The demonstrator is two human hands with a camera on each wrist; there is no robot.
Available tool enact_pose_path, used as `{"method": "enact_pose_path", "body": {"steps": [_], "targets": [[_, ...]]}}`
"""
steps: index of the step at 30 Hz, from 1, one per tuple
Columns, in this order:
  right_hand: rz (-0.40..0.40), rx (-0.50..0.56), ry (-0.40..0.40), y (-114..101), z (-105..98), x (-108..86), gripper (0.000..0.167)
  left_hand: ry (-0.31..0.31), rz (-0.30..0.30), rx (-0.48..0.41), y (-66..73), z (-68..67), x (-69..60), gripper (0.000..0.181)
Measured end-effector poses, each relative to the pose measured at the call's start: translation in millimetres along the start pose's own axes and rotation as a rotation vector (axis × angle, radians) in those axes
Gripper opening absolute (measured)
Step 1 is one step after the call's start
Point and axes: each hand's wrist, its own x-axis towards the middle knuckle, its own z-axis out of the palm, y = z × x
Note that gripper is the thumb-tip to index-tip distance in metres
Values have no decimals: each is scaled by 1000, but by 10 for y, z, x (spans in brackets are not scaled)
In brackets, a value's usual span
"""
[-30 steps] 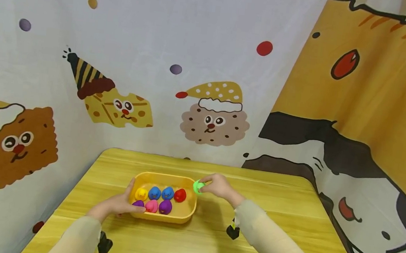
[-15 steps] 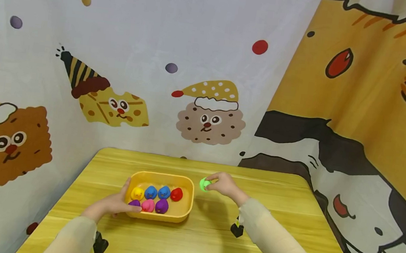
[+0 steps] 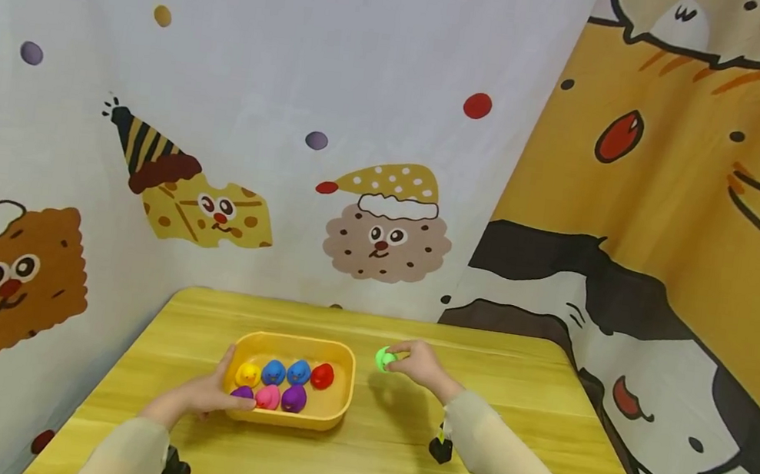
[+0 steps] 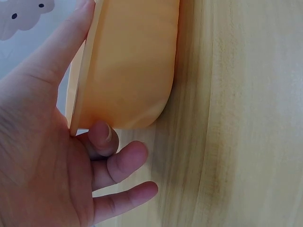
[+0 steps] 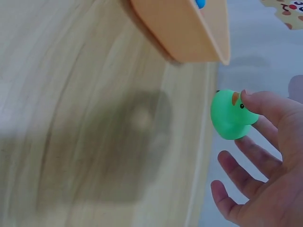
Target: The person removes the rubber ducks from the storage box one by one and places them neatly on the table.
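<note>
A yellow-orange basket holds several small ducks, among them a yellow duck, a red duck and a pink duck. At its left end the left hand grips the rim, thumb over the near edge. The left wrist view shows that hand with fingers round the basket's end. Right of the basket, the right hand pinches a green duck above the table. In the right wrist view the green duck sits between thumb and fingertips of the hand.
The wooden table runs back to a curtain printed with cartoon figures. A black piece hangs under the right wrist, and another is beside the left wrist.
The right hand has carried the green duck away from the basket's right rim, to the right. The left hand still grips the basket. The head view has shifted a little.
</note>
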Motion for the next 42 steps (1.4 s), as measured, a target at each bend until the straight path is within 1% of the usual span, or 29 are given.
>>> {"method": "enact_pose_path", "body": {"steps": [3,8,11,15,20,29,37,42], "targets": [[-5,3,11,44,6,-13,30,-5,-3,-2,7,-10,15,128],[-1,-1,-6,105,28,-6,31,0,-17,20,41,-39,-16,128],[31,-1,-16,152,46,-4,31,-7,-21,19,56,-42,-17,128],[64,3,-6,223,75,-5,31,-14,-21,13,62,-32,-2,128],[46,-32,11,300,134,-13,30,-4,-24,27,55,-18,10,128],[27,-68,21,361,221,-18,30,-10,-38,29,34,-16,47,129],[15,-94,9,402,261,-3,29,0,-41,50,39,-23,25,129],[30,-91,-1,404,285,-8,28,-9,-46,33,20,-12,27,129]]}}
